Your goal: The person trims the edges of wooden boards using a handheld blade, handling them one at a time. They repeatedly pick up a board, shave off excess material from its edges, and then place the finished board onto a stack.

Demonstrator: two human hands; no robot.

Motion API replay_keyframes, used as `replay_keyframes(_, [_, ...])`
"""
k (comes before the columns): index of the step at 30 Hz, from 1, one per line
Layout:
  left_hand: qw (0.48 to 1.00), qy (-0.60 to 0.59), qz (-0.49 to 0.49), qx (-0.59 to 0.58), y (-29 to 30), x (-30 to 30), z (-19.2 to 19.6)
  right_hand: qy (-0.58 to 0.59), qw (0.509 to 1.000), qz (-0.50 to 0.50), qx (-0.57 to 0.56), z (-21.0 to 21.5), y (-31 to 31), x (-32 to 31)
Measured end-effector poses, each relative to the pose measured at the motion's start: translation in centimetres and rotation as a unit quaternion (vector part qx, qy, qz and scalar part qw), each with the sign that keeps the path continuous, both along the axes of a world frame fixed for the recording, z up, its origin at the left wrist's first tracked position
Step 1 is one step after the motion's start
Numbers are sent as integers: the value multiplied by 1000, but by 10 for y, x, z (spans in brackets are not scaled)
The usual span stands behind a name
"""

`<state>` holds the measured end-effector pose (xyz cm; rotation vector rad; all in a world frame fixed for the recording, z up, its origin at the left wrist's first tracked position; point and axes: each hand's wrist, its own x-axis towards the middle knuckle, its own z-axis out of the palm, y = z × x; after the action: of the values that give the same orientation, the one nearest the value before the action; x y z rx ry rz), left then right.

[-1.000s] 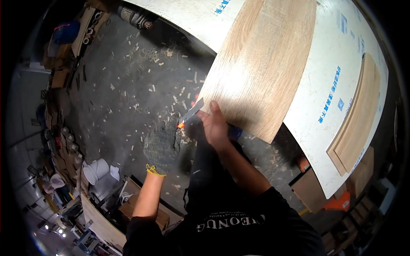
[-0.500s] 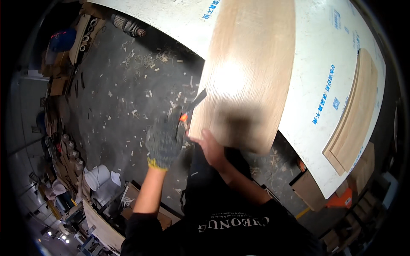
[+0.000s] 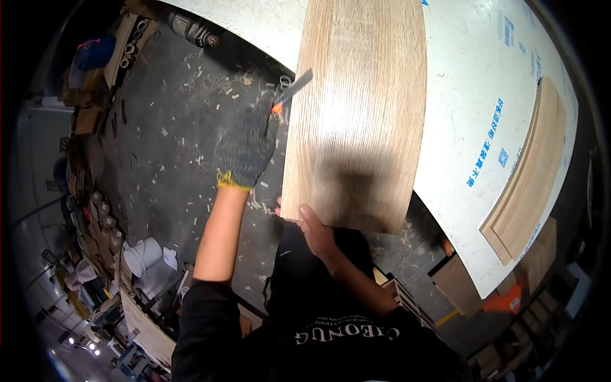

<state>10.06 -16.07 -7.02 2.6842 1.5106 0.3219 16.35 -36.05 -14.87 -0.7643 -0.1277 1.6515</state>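
A long wood-grain board [image 3: 356,121] lies partly on the white table, its near end sticking out towards me. My left hand [image 3: 248,143], in a dark knit glove with a yellow cuff, is closed round the orange handle of a flat file [image 3: 294,89]. The file's dark grey blade slants across the board's left edge. A pale curl of thin strip [image 3: 285,82] shows beside the blade. My bare right hand [image 3: 316,232] grips the board's near left corner, thumb on top and the other fingers mostly hidden underneath.
On the white sheet-covered table [image 3: 461,121], narrower wood-grain boards [image 3: 528,178] are stacked at the right. Pale scraps litter the grey floor [image 3: 172,134]. A motor-like machine part [image 3: 193,30] sits under the table's left edge. A white bucket [image 3: 143,256] and cardboard pieces stand at the left.
My left hand has moved forward with the file along the board's left edge. The board has shifted slightly left, and my right hand sits a little nearer to me, still at its corner.
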Motion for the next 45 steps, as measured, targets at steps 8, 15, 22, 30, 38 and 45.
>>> replay_keyframes(8, [994, 5, 51, -97, -46, -11, 11, -5, 993, 115, -28, 3, -59, 20])
replay_keyframes(15, [999, -6, 32, -23, -11, -3, 2, 17, 982, 146, -119, 9, -65, 21])
replay_keyframes(22, [1000, -6, -1, -15, 64, 23, 1, -10, 986, 129, -103, 8, -68, 24])
replay_keyframes(30, [1000, -23, 8, -6, 119, 42, 1, -135, 979, 129, -88, 25, -84, 42])
replay_keyframes(38, [989, -101, 52, -95, 19, 20, -13, -386, 850, 339, -116, 125, -134, 220])
replay_keyframes(45, [996, -65, 51, -32, 13, 14, -7, -825, 537, -9, -176, 60, 90, 257])
